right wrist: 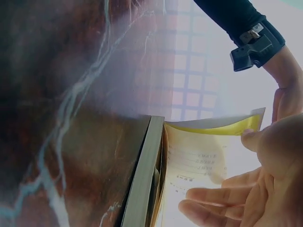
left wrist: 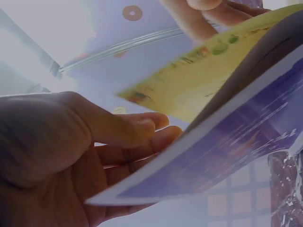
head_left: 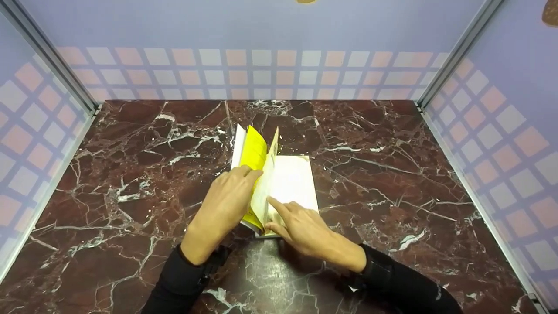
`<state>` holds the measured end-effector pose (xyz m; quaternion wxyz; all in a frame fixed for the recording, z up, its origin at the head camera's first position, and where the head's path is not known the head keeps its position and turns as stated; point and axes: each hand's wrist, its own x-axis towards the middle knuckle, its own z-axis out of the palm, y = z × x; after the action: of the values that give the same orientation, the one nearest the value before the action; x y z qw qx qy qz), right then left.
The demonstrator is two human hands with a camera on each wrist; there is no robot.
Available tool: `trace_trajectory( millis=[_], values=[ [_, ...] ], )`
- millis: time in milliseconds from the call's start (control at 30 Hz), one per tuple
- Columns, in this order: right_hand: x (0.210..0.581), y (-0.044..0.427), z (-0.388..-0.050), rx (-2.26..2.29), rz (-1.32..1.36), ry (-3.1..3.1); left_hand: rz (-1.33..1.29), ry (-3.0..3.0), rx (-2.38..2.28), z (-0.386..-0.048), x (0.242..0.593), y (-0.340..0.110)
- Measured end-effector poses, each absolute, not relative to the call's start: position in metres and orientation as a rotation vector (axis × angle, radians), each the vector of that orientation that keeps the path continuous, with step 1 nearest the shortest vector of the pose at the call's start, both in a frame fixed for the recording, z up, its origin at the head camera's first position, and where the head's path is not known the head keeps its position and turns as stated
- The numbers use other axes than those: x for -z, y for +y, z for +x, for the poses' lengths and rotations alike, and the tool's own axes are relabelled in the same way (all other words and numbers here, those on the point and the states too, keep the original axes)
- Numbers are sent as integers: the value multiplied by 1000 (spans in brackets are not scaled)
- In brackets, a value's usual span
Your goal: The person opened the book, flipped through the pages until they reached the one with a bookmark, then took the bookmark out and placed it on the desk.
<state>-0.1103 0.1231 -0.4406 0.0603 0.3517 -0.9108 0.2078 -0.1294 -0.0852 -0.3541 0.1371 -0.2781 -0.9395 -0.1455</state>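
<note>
While I watch from my station through the head camera, the book (head_left: 294,179) lies spread near the middle of the marbled table (head_left: 370,196), its right side flat and its left side raised. The left hand (head_left: 222,200) angles in from the lower left, back uppermost, its bent fingers holding the raised part near the outer edge. On the left wrist feed I see the thumb close to the index finger and the purple-and-white cover (left wrist: 208,161) crossing in front of the other fingers; how firm the grip is, I cannot tell. A yellow leaf (head_left: 255,148) rises beyond that hand, with a pale leaf (head_left: 262,198) standing to its right. The right hand (head_left: 305,226) slants in from the lower right, gripping nothing I can make out: index finger extended to the pale leaf, thumb spread apart, fingers nearly straight.
</note>
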Motion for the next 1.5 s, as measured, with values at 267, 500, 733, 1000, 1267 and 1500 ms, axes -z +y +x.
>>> trace_trajectory(
  millis=[267, 500, 733, 1000, 1267, 1500],
  values=[
    [444, 123, -110, -658, 1195, -2765, -842, -2681, 464, -123, 346, -83],
    [446, 122, -111, -611, 1328, -2770, -917, -2605, 464, -113, 342, -75],
    [447, 121, -112, -542, 1421, -2770, -992, -2591, 385, -106, 344, -63],
    [449, 119, -112, -455, 1496, -2720, -996, -2788, 258, -106, 353, -59],
    [449, 116, -112, -407, 1480, -2753, -780, -3054, 294, -108, 366, -62],
    [446, 106, -117, -402, 1363, -2718, -609, -3237, 316, -114, 372, -64]
  ],
)
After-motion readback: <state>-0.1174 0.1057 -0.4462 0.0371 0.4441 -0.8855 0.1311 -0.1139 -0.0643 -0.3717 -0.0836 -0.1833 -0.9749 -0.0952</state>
